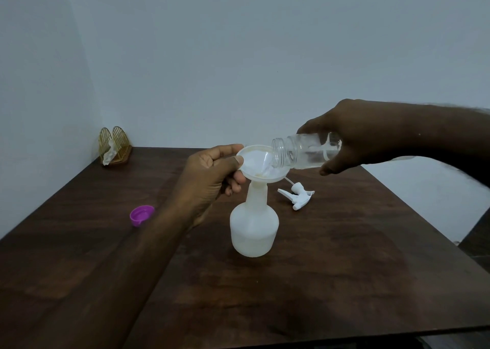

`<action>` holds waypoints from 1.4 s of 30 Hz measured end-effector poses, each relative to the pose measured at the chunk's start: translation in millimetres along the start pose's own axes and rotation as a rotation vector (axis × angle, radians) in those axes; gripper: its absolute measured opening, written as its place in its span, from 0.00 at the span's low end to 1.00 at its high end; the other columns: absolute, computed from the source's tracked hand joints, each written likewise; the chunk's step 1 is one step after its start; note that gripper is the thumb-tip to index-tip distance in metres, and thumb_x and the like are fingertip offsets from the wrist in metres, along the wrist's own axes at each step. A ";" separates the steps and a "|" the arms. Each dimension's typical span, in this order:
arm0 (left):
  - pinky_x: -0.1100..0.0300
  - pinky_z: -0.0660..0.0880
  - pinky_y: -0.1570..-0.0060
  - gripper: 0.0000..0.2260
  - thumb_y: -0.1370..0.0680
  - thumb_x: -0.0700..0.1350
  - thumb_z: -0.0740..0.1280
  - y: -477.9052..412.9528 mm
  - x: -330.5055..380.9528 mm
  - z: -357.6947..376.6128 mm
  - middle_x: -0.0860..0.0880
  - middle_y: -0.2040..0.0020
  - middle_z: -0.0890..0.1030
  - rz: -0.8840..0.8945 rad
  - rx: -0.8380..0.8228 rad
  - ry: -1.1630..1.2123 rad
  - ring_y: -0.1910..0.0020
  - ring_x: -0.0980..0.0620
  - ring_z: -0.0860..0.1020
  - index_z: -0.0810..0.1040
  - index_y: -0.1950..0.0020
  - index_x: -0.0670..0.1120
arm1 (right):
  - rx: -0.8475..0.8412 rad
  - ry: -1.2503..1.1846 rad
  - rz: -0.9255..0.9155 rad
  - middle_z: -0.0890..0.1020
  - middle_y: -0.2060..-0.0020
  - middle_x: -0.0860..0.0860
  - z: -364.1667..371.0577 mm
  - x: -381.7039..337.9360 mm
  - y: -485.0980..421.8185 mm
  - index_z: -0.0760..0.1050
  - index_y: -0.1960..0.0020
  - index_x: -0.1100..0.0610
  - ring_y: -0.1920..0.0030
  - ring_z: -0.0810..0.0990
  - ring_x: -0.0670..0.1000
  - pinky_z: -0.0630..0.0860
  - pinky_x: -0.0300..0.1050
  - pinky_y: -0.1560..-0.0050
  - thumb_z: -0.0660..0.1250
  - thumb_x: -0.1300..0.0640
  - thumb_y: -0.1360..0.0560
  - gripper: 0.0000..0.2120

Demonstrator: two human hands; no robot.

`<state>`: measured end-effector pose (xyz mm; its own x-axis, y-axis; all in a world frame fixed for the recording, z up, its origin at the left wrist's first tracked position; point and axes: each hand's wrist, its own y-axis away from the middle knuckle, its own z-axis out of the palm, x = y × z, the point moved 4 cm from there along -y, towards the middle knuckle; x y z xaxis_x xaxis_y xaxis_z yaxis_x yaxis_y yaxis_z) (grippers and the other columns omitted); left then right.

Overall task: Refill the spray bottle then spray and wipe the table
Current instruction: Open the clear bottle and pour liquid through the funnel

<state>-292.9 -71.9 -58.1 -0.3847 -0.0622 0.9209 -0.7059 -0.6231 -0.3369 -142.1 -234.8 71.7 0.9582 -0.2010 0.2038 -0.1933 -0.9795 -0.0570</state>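
A white spray bottle (254,228) stands upright in the middle of the dark wooden table (344,269), its top off. A white funnel (258,163) sits in its neck. My left hand (212,179) pinches the funnel's left rim. My right hand (352,136) holds a clear bottle (302,151) tipped nearly flat, its open mouth over the funnel; clear liquid runs into it. The white trigger sprayer head (297,196) lies on the table behind the bottle to the right. A purple cap (141,215) lies on the left.
A gold wire napkin holder (114,147) with a white napkin stands in the far left corner against the wall. The table's right edge runs diagonally past my right forearm. A dark object sits low at the far right.
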 end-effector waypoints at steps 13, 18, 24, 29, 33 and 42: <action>0.64 0.71 0.75 0.12 0.27 0.45 0.70 2.1 1.4 0.9 0.44 0.69 0.80 -0.004 0.001 -0.001 0.75 0.52 0.75 0.82 0.44 0.47 | -0.007 0.021 0.009 0.77 0.53 0.41 -0.1 0.5 -0.8 0.69 0.29 0.44 0.52 0.79 0.48 0.74 0.43 0.53 0.77 0.44 0.33 0.35; 0.64 0.71 0.75 0.11 0.24 0.42 0.69 2.3 2.8 0.5 0.45 0.69 0.80 0.013 -0.005 -0.005 0.75 0.53 0.75 0.81 0.43 0.45 | -0.002 0.026 0.004 0.77 0.54 0.41 0.0 1.1 -2.5 0.69 0.30 0.44 0.52 0.78 0.48 0.76 0.46 0.51 0.77 0.44 0.34 0.34; 0.64 0.71 0.75 0.10 0.23 0.40 0.68 2.4 3.8 0.4 0.45 0.69 0.80 0.013 -0.005 -0.011 0.75 0.53 0.75 0.81 0.42 0.44 | 0.011 0.041 0.005 0.77 0.52 0.41 -0.9 1.4 -4.0 0.69 0.30 0.43 0.51 0.78 0.49 0.75 0.45 0.50 0.77 0.44 0.33 0.34; 0.64 0.71 0.75 0.12 0.26 0.44 0.69 2.3 3.5 0.7 0.45 0.69 0.80 0.012 -0.004 -0.009 0.75 0.53 0.75 0.81 0.43 0.45 | 0.016 0.064 -0.002 0.80 0.46 0.43 -2.1 -0.9 -3.9 0.68 0.29 0.43 0.49 0.77 0.48 0.75 0.46 0.49 0.76 0.44 0.33 0.35; 0.64 0.71 0.75 0.11 0.26 0.44 0.70 1.5 2.3 0.2 0.44 0.69 0.80 0.006 -0.007 0.001 0.75 0.52 0.75 0.82 0.44 0.47 | 0.034 0.096 -0.015 0.80 0.45 0.44 -2.7 -3.7 -3.8 0.67 0.29 0.42 0.48 0.76 0.48 0.74 0.47 0.48 0.76 0.45 0.32 0.34; 0.64 0.71 0.75 0.11 0.26 0.44 0.70 -0.3 1.2 0.2 0.44 0.69 0.80 0.007 0.000 0.012 0.75 0.52 0.75 0.82 0.45 0.46 | 0.079 0.199 -0.044 0.77 0.43 0.44 -3.0 -2.7 -6.2 0.65 0.29 0.40 0.52 0.69 0.46 0.69 0.45 0.55 0.74 0.46 0.30 0.33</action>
<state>-293.1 -72.0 -56.9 -0.3970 -0.0575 0.9160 -0.7027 -0.6230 -0.3436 -144.1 -228.3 74.5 0.9033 -0.1644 0.3962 -0.1272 -0.9848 -0.1186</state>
